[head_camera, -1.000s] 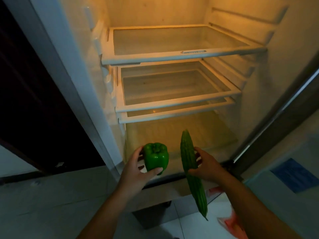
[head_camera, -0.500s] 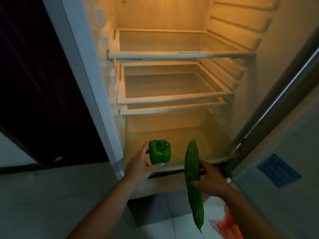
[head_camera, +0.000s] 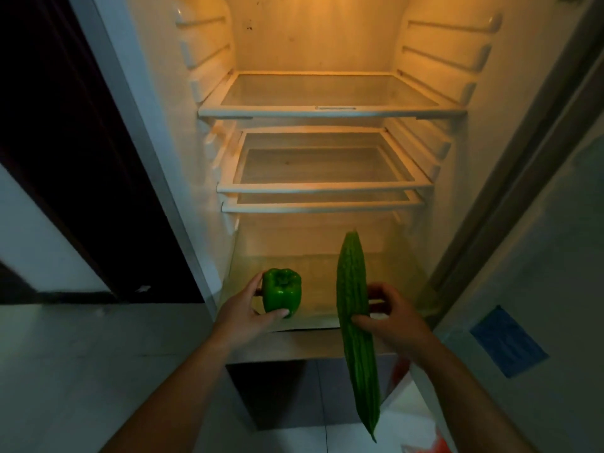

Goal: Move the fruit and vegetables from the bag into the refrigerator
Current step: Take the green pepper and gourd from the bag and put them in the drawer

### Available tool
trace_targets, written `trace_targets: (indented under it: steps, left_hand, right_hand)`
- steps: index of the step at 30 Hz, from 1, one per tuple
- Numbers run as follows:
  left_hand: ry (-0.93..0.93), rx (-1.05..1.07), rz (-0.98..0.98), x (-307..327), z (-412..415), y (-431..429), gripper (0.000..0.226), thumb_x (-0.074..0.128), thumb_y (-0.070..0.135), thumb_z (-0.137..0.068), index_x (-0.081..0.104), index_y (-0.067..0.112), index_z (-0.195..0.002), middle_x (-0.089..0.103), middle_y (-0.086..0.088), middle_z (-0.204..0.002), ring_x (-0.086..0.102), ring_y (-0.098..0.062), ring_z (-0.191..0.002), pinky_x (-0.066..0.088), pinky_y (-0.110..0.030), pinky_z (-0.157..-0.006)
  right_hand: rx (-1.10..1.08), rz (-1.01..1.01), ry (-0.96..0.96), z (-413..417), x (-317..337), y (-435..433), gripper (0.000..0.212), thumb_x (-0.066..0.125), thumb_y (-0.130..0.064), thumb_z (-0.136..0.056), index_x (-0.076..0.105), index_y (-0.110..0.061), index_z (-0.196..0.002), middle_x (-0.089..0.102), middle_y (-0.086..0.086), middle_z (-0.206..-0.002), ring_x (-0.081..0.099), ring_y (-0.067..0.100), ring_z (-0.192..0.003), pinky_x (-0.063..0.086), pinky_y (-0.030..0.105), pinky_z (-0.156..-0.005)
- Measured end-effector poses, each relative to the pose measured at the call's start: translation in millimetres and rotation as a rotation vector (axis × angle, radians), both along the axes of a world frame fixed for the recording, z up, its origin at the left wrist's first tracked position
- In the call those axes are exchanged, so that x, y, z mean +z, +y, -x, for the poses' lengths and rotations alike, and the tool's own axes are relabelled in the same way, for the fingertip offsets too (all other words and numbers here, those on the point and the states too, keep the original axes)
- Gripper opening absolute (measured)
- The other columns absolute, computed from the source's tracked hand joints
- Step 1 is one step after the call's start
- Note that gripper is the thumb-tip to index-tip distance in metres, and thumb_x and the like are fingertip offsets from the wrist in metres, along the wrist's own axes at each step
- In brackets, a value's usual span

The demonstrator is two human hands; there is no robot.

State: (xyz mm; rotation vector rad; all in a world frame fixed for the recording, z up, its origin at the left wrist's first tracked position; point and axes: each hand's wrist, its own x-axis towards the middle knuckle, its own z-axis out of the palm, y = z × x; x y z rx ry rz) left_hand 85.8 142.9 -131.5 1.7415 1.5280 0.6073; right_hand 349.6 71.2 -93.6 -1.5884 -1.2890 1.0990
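The refrigerator stands open in front of me, lit yellow inside. My left hand grips a green bell pepper at the front edge of the bottom compartment. My right hand holds a long green bitter gourd by its middle, nearly upright. The gourd's top tip points into the bottom compartment and its lower tip hangs below the fridge's front. A red bag shows only as a sliver at the bottom right, behind my right forearm.
Three glass shelves sit above the bottom compartment, with nothing on them. The fridge door stands open on the right and carries a blue sticker. A dark doorway lies to the left. Pale tiled floor runs below.
The view has swung to face the fridge straight on and closer. Both hands moved forward, bringing the pepper and the gourd's tip in over the bottom compartment.
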Motion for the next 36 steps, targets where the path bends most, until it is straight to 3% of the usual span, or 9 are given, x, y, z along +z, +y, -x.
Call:
trace_targets:
  steps: [3, 6, 10, 13, 15, 19, 24, 29, 36]
  left_hand:
    - [-0.034, 0.043, -0.021, -3, -3, -6, 0.096, 0.079, 0.05, -0.063, 0.024, 0.04, -0.142, 0.056, 0.016, -0.112, 0.065, -0.013, -0.066, 0.052, -0.03, -0.071]
    - [-0.059, 0.067, -0.028, -6, -5, -9, 0.094, 0.08, 0.049, -0.062, 0.026, 0.043, -0.139, 0.056, 0.016, -0.11, 0.066, -0.013, -0.067, 0.054, -0.033, -0.073]
    - [-0.19, 0.086, 0.022, -4, 1, 2, 0.099, 0.081, 0.062, -0.046, 0.031, 0.043, -0.13, 0.055, 0.009, -0.114, 0.063, -0.006, -0.086, 0.056, -0.034, -0.076]
    - [-0.306, 0.122, 0.042, -4, 11, 23, 0.092, 0.087, 0.033, -0.058, 0.033, 0.034, -0.133, 0.051, -0.001, -0.124, 0.057, -0.002, -0.097, 0.055, -0.037, -0.082]
    - [-0.312, 0.083, 0.03, -1, 18, 37, 0.089, 0.085, 0.02, -0.062, 0.033, 0.029, -0.133, 0.046, -0.001, -0.127, 0.054, 0.002, -0.097, 0.056, -0.036, -0.08]
    - [-0.31, 0.035, -0.017, -4, 27, 60, 0.086, 0.084, 0.022, -0.064, 0.031, 0.025, -0.132, 0.044, 0.002, -0.127, 0.048, -0.013, -0.115, 0.056, -0.036, -0.082]
    - [-0.356, 0.016, 0.046, -15, 16, 69, 0.087, 0.082, 0.025, -0.066, 0.029, 0.026, -0.135, 0.045, 0.003, -0.126, 0.056, -0.017, -0.107, 0.053, -0.029, -0.078]
    - [-0.318, -0.075, 0.099, -20, 9, 63, 0.085, 0.079, 0.029, -0.069, 0.025, 0.03, -0.135, 0.044, 0.007, -0.125, 0.063, -0.016, -0.095, 0.048, -0.019, -0.068]
    - [-0.377, -0.07, 0.144, -18, 11, 61, 0.09, 0.076, 0.027, -0.068, 0.023, 0.029, -0.14, 0.042, 0.007, -0.13, 0.064, -0.011, -0.092, 0.051, -0.025, -0.071]
  right_hand:
    - [0.008, -0.021, 0.055, -8, 8, 15, 0.038, 0.076, -0.002, -0.073, 0.056, -0.026, -0.095, 0.063, 0.007, -0.104, 0.064, 0.026, -0.096, 0.057, 0.043, -0.08]
    - [0.006, -0.027, 0.076, -13, 10, 28, 0.034, 0.075, -0.007, -0.075, 0.058, -0.027, -0.097, 0.065, 0.008, -0.105, 0.066, 0.027, -0.094, 0.057, 0.047, -0.08]
    - [0.01, -0.025, 0.084, -11, 20, 47, 0.034, 0.07, -0.01, -0.08, 0.059, -0.024, -0.109, 0.066, 0.007, -0.105, 0.067, 0.022, -0.089, 0.058, 0.034, -0.069]
    - [0.082, 0.003, 0.008, -4, 31, 63, 0.034, 0.065, -0.012, -0.085, 0.057, -0.02, -0.117, 0.065, -0.003, -0.101, 0.067, 0.013, -0.085, 0.056, 0.022, -0.064]
    - [0.146, 0.037, -0.13, 4, 35, 76, 0.033, 0.065, -0.016, -0.086, 0.058, -0.023, -0.118, 0.063, -0.008, -0.099, 0.065, 0.01, -0.085, 0.057, 0.022, -0.066]
    - [0.235, 0.151, -0.35, 15, 38, 102, 0.043, 0.067, -0.025, -0.084, 0.057, -0.023, -0.126, 0.059, -0.014, -0.1, 0.061, 0.01, -0.091, 0.056, 0.029, -0.076]
    - [0.216, 0.205, -0.375, 17, 36, 113, 0.062, 0.08, -0.03, -0.07, 0.052, -0.025, -0.125, 0.06, -0.008, -0.109, 0.061, 0.013, -0.094, 0.057, 0.035, -0.079]
    - [0.109, 0.178, -0.28, 14, 22, 103, 0.04, 0.083, -0.034, -0.066, 0.058, -0.028, -0.097, 0.062, -0.008, -0.101, 0.062, 0.012, -0.09, 0.057, 0.033, -0.074]
    - [0.127, 0.21, -0.233, 10, 29, 101, 0.044, 0.076, -0.032, -0.076, 0.06, -0.035, -0.117, 0.061, -0.01, -0.104, 0.062, 0.012, -0.093, 0.057, 0.032, -0.077]
